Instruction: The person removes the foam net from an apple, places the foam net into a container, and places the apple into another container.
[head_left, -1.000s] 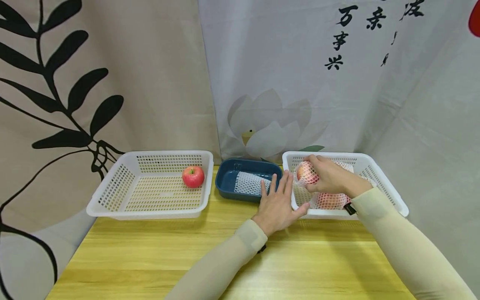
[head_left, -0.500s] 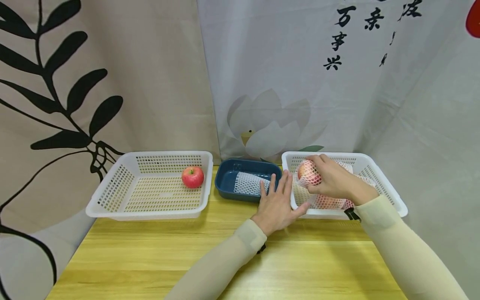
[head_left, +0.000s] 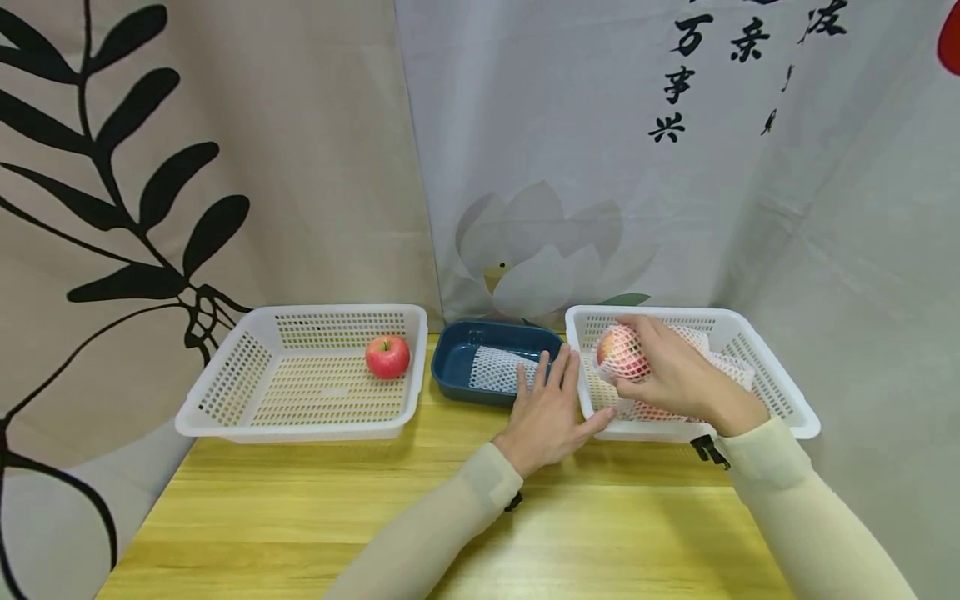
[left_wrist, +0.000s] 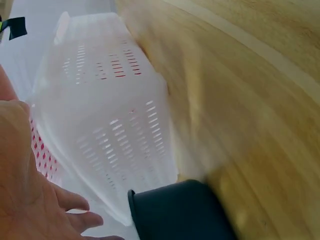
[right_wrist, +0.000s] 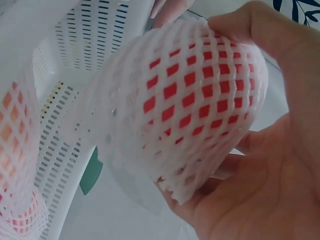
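Note:
An apple in a white foam net point(head_left: 623, 353) is gripped by my right hand point(head_left: 671, 371) over the left part of the right white basket point(head_left: 780, 379). In the right wrist view, red skin shows through the mesh of the netted apple point(right_wrist: 200, 95), with thumb and fingers around it. Other netted apples point(right_wrist: 15, 145) lie in that basket, partly hidden by the hand. My left hand point(head_left: 543, 412) is spread with straight fingers between the blue tray point(head_left: 457, 387) and the basket's left wall. An unwrapped red apple point(head_left: 387, 357) sits in the left white basket point(head_left: 300, 429).
A flat white foam net point(head_left: 498, 369) lies in the blue tray. All three containers stand in a row at the back of the wooden table point(head_left: 360, 517). Behind them hangs a printed curtain point(head_left: 337, 167).
My right hand has shifted slightly right with the netted apple, which has turned a little in its grip. The left hand has drifted slightly left, its fingers still spread.

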